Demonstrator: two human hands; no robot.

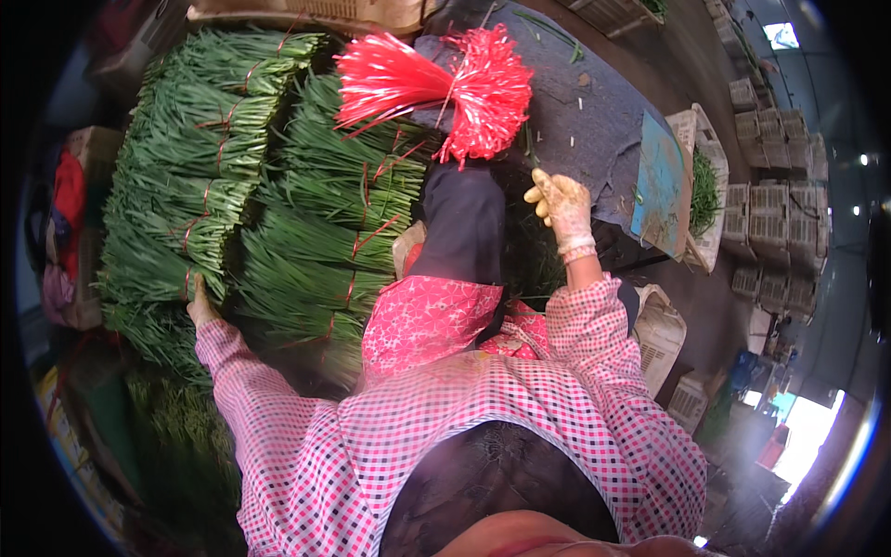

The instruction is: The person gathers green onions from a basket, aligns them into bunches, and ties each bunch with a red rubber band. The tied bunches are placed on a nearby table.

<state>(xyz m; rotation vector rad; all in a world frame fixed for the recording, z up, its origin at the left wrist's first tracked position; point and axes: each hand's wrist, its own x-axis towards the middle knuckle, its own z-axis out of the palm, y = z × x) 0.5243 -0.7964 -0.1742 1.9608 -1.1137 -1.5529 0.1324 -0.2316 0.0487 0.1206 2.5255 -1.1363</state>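
My left hand (200,305) reaches to the stalk ends of a tied bundle of green garlic chives (150,275) at the lower end of the left stack; its fingers are partly hidden by the leaves. A second stack of tied chives (313,250) lies between it and my leg. My right hand (562,203), in a pale soiled glove, is raised beside the table edge with its fingers curled; a few green stalks (529,143) show just past the fingertips, and whether it holds them is unclear. A bunch of shiny red plastic ties (487,94), bound at the middle, lies beyond my knee.
The table's grey cloth (605,97) carries loose scraps. A blue board (658,181) stands at its right edge, beside a plastic crate (711,202) of greens. Stacked crates (773,209) line the far right. Another crate (658,334) stands by my right elbow. Red cloth (69,202) hangs at far left.
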